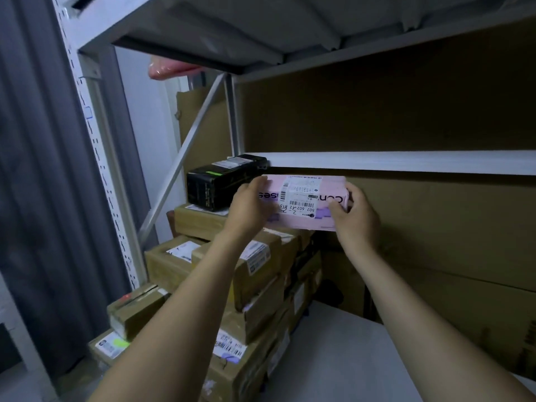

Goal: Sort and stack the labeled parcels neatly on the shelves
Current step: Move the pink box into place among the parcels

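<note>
A pink parcel (304, 198) with a white shipping label sits between my two hands, held above a stack of brown cardboard parcels (255, 274). My left hand (251, 208) grips its left end. Its right end is gripped by my right hand (355, 216). A black box (220, 182) with a label lies just left of the pink parcel, on top of a brown box (197, 220). The pink parcel's label faces me upside down.
The white shelf board (342, 355) lies at the lower right. A metal shelf rail (406, 162) crosses behind the parcel, with brown cardboard backing (435, 227). A perforated upright (95, 158) and diagonal brace (185, 152) stand left. More labeled boxes (133, 311) sit lower left.
</note>
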